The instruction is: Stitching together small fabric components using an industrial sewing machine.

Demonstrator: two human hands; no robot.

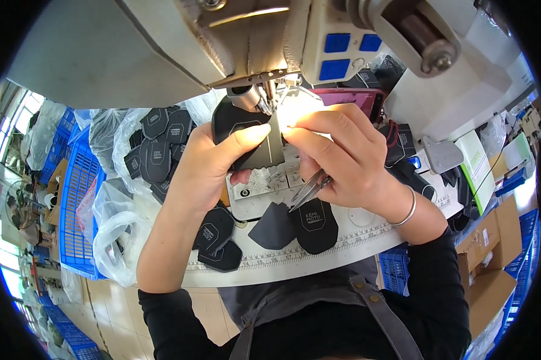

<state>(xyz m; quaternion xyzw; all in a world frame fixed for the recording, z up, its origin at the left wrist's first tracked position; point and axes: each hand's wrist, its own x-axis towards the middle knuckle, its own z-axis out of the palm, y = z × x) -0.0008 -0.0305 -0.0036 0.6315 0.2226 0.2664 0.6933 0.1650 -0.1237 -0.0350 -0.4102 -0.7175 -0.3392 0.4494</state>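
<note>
Left hand [207, 165] and right hand [342, 159] pinching flat black shield-shaped fabric patch [249, 135] under sewing-machine needle [269, 99], metal tweezers [309, 189] tucked in right; stitching apparently underway, similar patches [315, 225] on white bench [318, 249] seemingly pending.

Your left hand [213, 162] is raised in front of you, palm turned inward, the thumb stretched out flat toward the right with its tip pressed down and the fingers curled underneath. Your left forearm rises bare from a black sleeve pushed up near the elbow. Your right hand [342, 156] sits just beside it, fingertips nearly meeting your left thumb, index and middle fingers extended and pinching, the other fingers folded in toward the palm. Your right wrist bends down toward you, its forearm in a black sleeve.
</note>
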